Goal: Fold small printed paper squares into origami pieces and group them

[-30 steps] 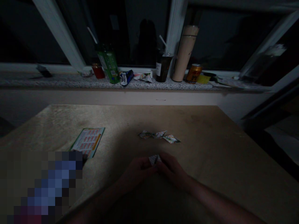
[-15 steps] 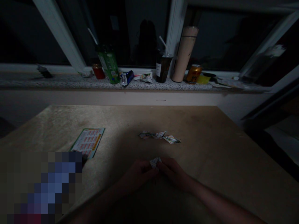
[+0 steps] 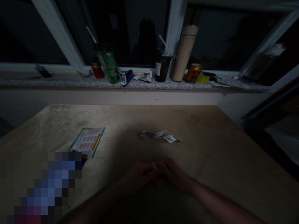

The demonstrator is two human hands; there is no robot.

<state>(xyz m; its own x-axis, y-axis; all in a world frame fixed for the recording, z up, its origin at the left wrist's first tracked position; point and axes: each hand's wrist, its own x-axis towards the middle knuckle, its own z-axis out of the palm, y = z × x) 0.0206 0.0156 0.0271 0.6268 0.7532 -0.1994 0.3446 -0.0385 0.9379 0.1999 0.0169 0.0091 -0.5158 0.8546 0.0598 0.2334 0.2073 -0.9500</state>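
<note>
A small piece of folded printed paper [image 3: 154,166] is pinched between my two hands, low in the middle of the head view. My left hand [image 3: 139,175] grips it from the left with closed fingers. From the right, my right hand [image 3: 174,173] presses on it, its fingers covering much of the paper. Both hands are in deep shadow, so the finger detail is dim. Just beyond them, several folded paper pieces [image 3: 160,134] lie in a row on the table [image 3: 210,137].
A printed card [image 3: 90,138] lies on the table's left, beside a pixelated area. On the windowsill [image 3: 93,83] stand a green bottle [image 3: 111,67], a dark cup with a straw [image 3: 163,67], a pink flask [image 3: 185,53], an orange can [image 3: 193,73] and a red jar [image 3: 97,71].
My right-hand fingers have shifted over the folded paper, so less of it shows. The paper row and the card stay where they were.
</note>
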